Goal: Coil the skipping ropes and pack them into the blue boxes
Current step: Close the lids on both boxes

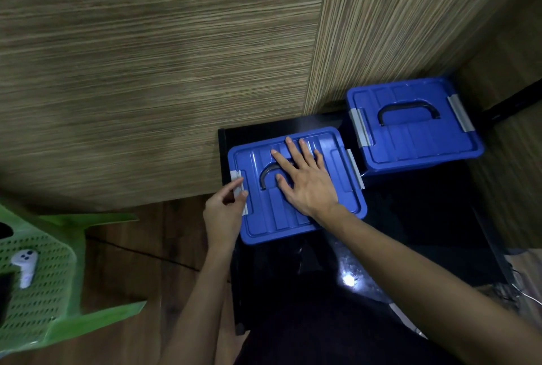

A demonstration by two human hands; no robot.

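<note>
On the dark surface (410, 218), head view: we see two blue boxes, both with lids on, standing close together against the wood-grain wall.
Near box (296, 186): it sits at the near left of the surface, its lid down, a dark carry handle (268, 172) recessed in the top.
Far box (413, 124): further off and to the right, lid on, with both grey side clips apparently folded down.
Right hand (305, 177): our fingers lie spread and flat on the near box's lid, pressing it; nothing is gripped.
Left hand (224, 209): our thumb and fingertips pinch the grey latch (239, 188) on the left edge of the near box.
Skipping ropes: none show anywhere in this view; we judge they may already be inside the boxes, but we cannot tell.
Step in hand: we judge we are working the left latch, though we cannot tell whether we are closing or opening it.
Doing it well: we should keep the flat palm bearing straight down so the lid stays seated and the box does not slide, swing the latch squarely over the rim, then deal with the right-hand latch (355, 168) too.
Left of the surface: a green plastic chair (44, 282) stands on the floor with a white controller (25, 266) lying on its seat.
</note>
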